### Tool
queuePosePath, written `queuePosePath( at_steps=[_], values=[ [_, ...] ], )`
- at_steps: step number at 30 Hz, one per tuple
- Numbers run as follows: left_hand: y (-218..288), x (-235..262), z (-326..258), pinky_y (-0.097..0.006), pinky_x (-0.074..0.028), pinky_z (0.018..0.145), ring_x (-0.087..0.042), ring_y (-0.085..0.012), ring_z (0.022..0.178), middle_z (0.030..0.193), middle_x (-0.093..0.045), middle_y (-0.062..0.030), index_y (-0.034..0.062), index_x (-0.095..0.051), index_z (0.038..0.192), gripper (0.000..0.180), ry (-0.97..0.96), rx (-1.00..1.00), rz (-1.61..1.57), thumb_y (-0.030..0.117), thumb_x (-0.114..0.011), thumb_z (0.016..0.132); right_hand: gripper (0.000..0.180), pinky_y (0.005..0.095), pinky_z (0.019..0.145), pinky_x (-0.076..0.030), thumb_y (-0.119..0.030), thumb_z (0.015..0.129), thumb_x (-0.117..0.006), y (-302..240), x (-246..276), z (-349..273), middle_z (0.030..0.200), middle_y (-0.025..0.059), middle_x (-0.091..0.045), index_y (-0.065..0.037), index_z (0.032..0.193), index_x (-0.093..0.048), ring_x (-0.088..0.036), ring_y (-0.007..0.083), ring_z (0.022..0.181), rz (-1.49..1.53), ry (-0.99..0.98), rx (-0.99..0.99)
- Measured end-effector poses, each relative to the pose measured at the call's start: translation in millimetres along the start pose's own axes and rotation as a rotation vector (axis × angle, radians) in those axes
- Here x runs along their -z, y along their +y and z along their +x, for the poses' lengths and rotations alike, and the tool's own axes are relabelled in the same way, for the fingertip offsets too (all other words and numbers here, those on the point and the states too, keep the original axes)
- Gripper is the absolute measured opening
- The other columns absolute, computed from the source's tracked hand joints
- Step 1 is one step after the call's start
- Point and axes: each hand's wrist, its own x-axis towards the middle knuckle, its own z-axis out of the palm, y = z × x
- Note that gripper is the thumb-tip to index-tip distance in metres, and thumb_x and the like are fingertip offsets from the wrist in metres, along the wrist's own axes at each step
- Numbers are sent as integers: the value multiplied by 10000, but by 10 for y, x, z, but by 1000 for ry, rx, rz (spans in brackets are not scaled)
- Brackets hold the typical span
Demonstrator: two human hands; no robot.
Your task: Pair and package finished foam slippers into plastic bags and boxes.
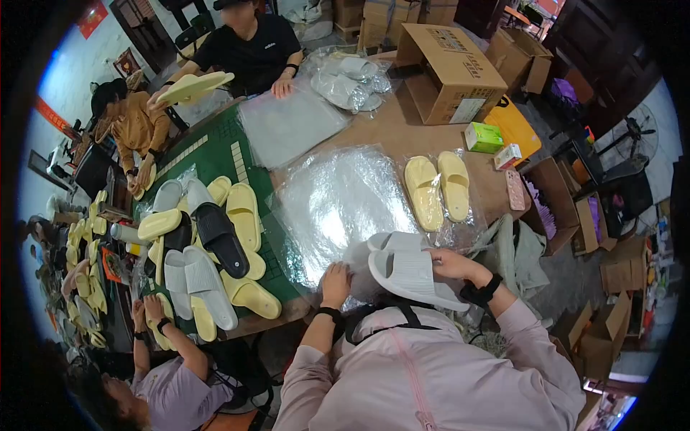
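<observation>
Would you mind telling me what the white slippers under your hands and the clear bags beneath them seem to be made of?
The white slippers, held by the right hand, look like moulded foam or soft rubber: matte, thick-soled, one piece with a ribbed footbed. The clear bags, touched by the left hand, look like thin plastic film: see-through, crinkled, with bright glare. Neither material is certain from looks alone.

Pair of slippers (410, 267) at the hands: white, ribbed footbed. Bagged pair (438, 188): pale yellow. Plastic bags (338, 201): clear, glossy. Table (402, 133): brown, with a green mat (215, 154) bearing cream tile rows. Heap of slippers (208, 244): yellow, grey-white, one black. Small box (483, 136): green. Cardboard box (449, 72): tan.
</observation>
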Motion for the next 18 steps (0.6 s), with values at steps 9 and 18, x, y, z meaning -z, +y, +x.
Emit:
queuePosePath(
  at_steps=[9, 18],
  values=[
    [144, 322, 68, -393, -393, 786, -527, -283, 896, 961, -572, -99, 84, -606, 864, 108, 247, 74, -16, 112, -590, 761, 344, 289, 965, -349, -128, 827, -570, -224, -9, 125, 1263, 110, -505, 10, 1141, -551, -472, 189, 1131, 86, -344, -115],
    [97, 34, -203, -463, -208, 1058, -241, -388, 1295, 1431, -217, -183, 100, -464, 1274, 450, -161, 97, -19, 273, -487, 859, 392, 291, 968, -351, -151, 823, -589, -114, -76, 240, 1272, 95, -491, 1, 1179, -525, -468, 186, 1134, -62, -427, -90]
  ],
)
